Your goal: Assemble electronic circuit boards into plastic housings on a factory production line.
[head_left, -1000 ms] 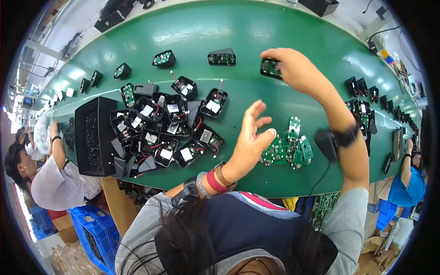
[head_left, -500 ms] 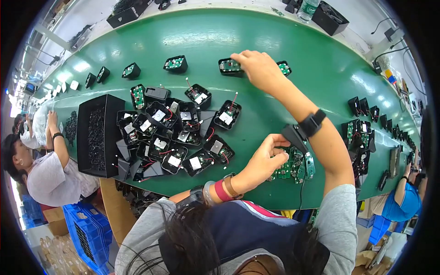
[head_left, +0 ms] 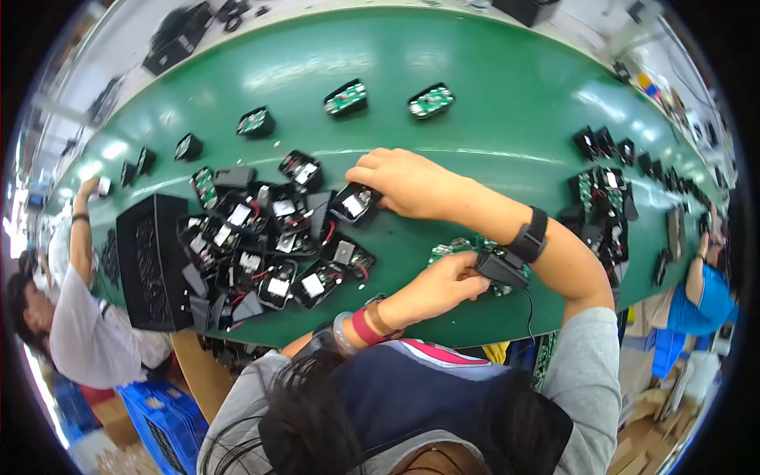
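Observation:
My right hand [head_left: 404, 184] reaches left across the green conveyor belt [head_left: 475, 95] and closes its fingers on a black housing [head_left: 352, 204] with a white label, at the right edge of a heap of similar black housings [head_left: 269, 245]. A black wrist strap [head_left: 529, 236] sits on that wrist, with a small black box [head_left: 501, 270] and a cord hanging from it. My left hand [head_left: 439, 286], with a red band at the wrist, lies under the right forearm, its fingers curled on green circuit boards [head_left: 457, 248] near the belt's front edge.
A black slotted tray [head_left: 150, 261] stands left of the heap. Single black units with green boards [head_left: 346, 97] lie along the far belt, and more parts [head_left: 602, 194] cluster at the right. One person [head_left: 79, 332] works at the left, another [head_left: 697, 277] at the right. A blue crate [head_left: 158, 419] sits below.
My right hand has drawn back from the units on the far belt and come down on a housing at the heap's edge. My left hand has closed onto the green boards and stayed there.

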Motion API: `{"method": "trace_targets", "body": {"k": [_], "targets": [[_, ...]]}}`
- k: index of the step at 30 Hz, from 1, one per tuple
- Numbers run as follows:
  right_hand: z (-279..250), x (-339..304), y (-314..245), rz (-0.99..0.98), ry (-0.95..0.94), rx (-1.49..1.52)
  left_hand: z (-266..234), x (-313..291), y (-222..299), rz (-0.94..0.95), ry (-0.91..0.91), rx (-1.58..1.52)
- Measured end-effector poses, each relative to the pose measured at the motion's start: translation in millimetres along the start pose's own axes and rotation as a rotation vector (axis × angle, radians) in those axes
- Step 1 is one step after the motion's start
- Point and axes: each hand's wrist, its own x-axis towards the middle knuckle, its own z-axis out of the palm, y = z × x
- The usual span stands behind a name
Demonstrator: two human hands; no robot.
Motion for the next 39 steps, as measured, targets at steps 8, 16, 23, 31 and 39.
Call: {"method": "trace_targets", "body": {"k": [8,16,23,31,39], "targets": [[-67.3,-103.4,-32.9,0.077,0.275,-0.066,-7.2,-3.7,8.0,0.037,0.13,-0.5],[-22.5,-135.9,-49.7,0.107,0.388,0.29,-31.0,1.6,-4.5,0.092,0.067,-0.804],[0.3,-170.4,-81.6,0.511,0.739,0.098,-26.5,3.9,9.3,0.177,0.222,-0.799],[36.5,-199.3,-105.6,0.822,0.525,0.642,-15.2,-1.6,18.6,0.276,0.432,-0.227],[15.2,-206.7,-92.7,0.875,0.811,0.451,-18.2,-5.6,27.2,0.424,0.564,-0.142]]}}
